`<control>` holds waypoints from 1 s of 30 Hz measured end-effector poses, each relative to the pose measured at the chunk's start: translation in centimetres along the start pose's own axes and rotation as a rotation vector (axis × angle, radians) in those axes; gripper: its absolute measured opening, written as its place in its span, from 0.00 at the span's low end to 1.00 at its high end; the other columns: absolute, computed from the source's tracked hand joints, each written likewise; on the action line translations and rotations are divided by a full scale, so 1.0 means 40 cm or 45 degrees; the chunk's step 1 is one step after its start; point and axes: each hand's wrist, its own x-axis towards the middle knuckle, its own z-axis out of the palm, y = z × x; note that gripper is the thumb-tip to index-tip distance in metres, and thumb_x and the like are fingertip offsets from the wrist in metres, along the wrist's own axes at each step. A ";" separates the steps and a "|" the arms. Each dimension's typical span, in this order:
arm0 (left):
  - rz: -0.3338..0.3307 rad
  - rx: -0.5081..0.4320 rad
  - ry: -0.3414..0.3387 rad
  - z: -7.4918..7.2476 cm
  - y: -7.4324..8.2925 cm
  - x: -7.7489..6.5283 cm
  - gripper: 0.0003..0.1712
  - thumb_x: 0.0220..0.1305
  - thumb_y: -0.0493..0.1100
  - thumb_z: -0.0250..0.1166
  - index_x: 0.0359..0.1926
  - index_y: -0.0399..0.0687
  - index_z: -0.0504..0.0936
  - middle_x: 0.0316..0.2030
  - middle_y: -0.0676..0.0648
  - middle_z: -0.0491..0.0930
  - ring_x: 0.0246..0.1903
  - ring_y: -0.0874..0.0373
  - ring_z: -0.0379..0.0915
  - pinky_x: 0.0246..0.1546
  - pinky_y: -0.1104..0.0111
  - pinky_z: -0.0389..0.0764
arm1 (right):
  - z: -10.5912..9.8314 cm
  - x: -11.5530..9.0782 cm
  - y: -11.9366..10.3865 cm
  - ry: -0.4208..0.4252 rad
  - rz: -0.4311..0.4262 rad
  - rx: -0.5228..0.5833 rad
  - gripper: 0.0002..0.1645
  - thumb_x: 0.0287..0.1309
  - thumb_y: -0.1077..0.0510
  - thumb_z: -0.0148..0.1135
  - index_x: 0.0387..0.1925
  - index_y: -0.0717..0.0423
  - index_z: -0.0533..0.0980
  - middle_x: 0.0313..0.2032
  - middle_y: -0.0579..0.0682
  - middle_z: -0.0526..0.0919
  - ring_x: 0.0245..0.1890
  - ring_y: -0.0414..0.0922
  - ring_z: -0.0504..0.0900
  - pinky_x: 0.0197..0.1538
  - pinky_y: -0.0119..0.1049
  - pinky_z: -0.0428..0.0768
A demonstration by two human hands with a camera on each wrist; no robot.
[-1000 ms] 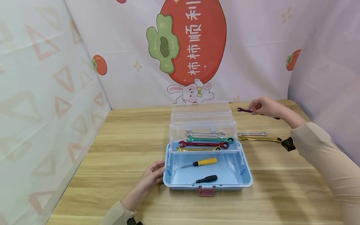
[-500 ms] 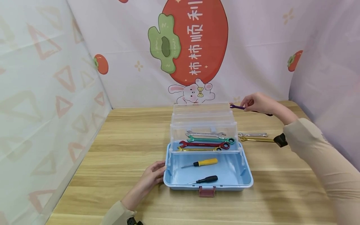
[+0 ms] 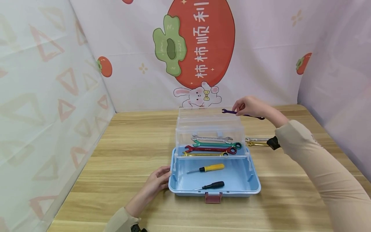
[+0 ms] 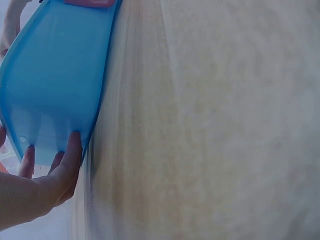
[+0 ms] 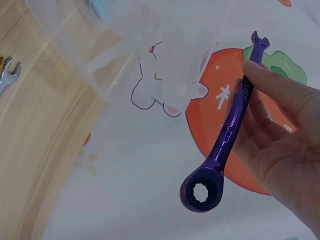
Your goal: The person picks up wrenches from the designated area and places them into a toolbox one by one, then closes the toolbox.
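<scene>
My right hand (image 3: 251, 106) pinches a purple combination wrench (image 5: 232, 125) near its open end, above the back right of the toolbox's raised clear trays. The wrench's ratchet ring hangs lower in the right wrist view. My left hand (image 3: 157, 180) rests against the left side of the blue toolbox (image 4: 60, 75), its fairly straight fingers touching the outer wall. In the clear tray (image 3: 181, 135) lie a silver wrench (image 3: 211, 139), a green wrench (image 3: 214, 144), a red wrench (image 3: 210, 149) and a gold wrench (image 3: 204, 154).
Inside the toolbox bottom are a yellow screwdriver (image 3: 214, 167) and a black screwdriver (image 3: 214, 185). On the wooden table (image 3: 130, 138), right of the box, another silver wrench (image 3: 256, 139) and another gold wrench (image 3: 255, 144) lie partly hidden by my right wrist. A printed cloth (image 3: 130, 87) stands behind.
My right hand has carried the purple wrench leftward, from the table's back right to over the trays' right side. My left hand and the toolbox have stayed put.
</scene>
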 end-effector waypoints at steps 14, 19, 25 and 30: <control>-0.012 0.018 0.008 0.002 0.003 -0.002 0.31 0.61 0.48 0.56 0.58 0.30 0.60 0.54 0.36 0.66 0.46 0.54 0.70 0.45 0.62 0.74 | 0.050 0.073 -0.067 -0.054 -0.064 0.033 0.07 0.47 0.67 0.63 0.32 0.63 0.79 0.24 0.51 0.76 0.27 0.46 0.71 0.34 0.36 0.75; -0.019 0.008 -0.002 -0.001 0.003 -0.001 0.32 0.60 0.48 0.56 0.58 0.30 0.61 0.54 0.36 0.67 0.46 0.54 0.71 0.44 0.63 0.74 | 0.071 0.095 -0.089 -0.081 -0.064 0.020 0.08 0.47 0.66 0.63 0.33 0.62 0.79 0.25 0.51 0.77 0.28 0.46 0.72 0.36 0.37 0.76; -0.018 -0.006 0.011 0.001 0.002 -0.001 0.31 0.61 0.46 0.56 0.57 0.29 0.61 0.54 0.36 0.66 0.46 0.55 0.70 0.43 0.63 0.74 | 0.092 0.112 -0.111 -0.118 -0.129 0.021 0.08 0.46 0.66 0.64 0.32 0.62 0.79 0.25 0.51 0.78 0.27 0.46 0.73 0.36 0.38 0.77; -0.018 -0.009 0.010 0.002 0.002 -0.001 0.32 0.60 0.47 0.56 0.57 0.29 0.60 0.54 0.35 0.65 0.45 0.55 0.70 0.43 0.63 0.74 | 0.108 0.123 -0.130 -0.176 -0.113 0.053 0.07 0.47 0.66 0.63 0.32 0.61 0.80 0.26 0.51 0.78 0.28 0.45 0.73 0.36 0.35 0.76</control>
